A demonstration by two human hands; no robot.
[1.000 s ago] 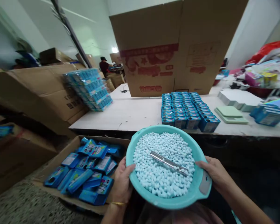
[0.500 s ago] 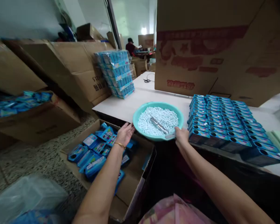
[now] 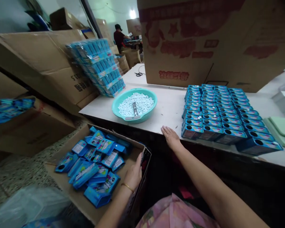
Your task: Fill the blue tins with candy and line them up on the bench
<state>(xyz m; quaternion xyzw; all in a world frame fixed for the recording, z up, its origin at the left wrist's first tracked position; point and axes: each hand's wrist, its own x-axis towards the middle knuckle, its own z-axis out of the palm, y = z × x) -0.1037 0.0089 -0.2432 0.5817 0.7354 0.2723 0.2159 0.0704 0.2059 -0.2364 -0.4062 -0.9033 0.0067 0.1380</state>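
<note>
Moved since earlier frame: basin, now resting on table near front edge, clear of both hands. Left hand: fingers together, against box wall beside blue packs; grip unclear. Right hand: fingers wide, flat on table's front edge, just left of tins. Risk of tins tipping off edge from a stray wrist bump. Packs loose, glossy, overlapping, inside box.

You face a long white table. At eleven o'clock sits a teal bowl of pale tablets. At one o'clock, upright blue boxes stand in tight rows, a big cardboard carton behind them. A stack of blue packs leans at ten o'clock.
</note>
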